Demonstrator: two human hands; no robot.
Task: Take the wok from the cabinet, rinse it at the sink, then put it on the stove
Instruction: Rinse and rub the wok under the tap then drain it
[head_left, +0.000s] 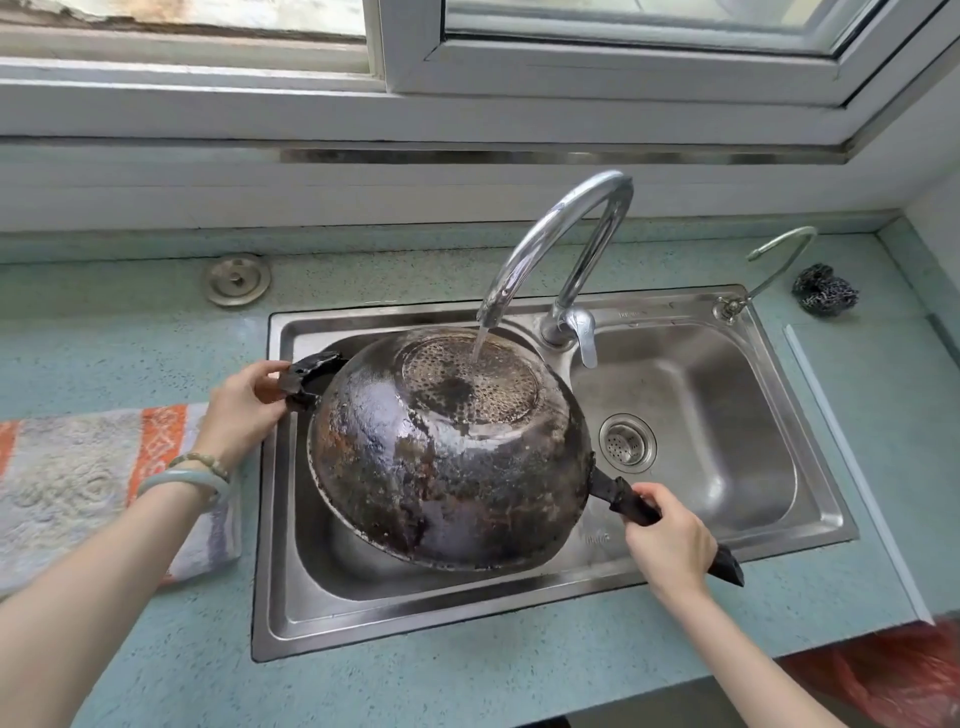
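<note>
Black long handle, nearest: right hand wraps it, fingers fully curled. Left hand pinches the side handle between thumb and fingertips. Wok hangs upside down, tilted, over the left basin of the sink. Beyond, the stream from the tap strikes the base's far edge. Advised: firm grips, slow rotation so water sweeps the whole shell.

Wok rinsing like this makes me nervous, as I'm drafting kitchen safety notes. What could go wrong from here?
1. The tap stream hits the upturned wok on its domed underside, so water may splash off onto the countertop and towel.
2. The left hand only pinches the ragged side handle; if wet, it might slip and the wok could drop into the sink.
</note>
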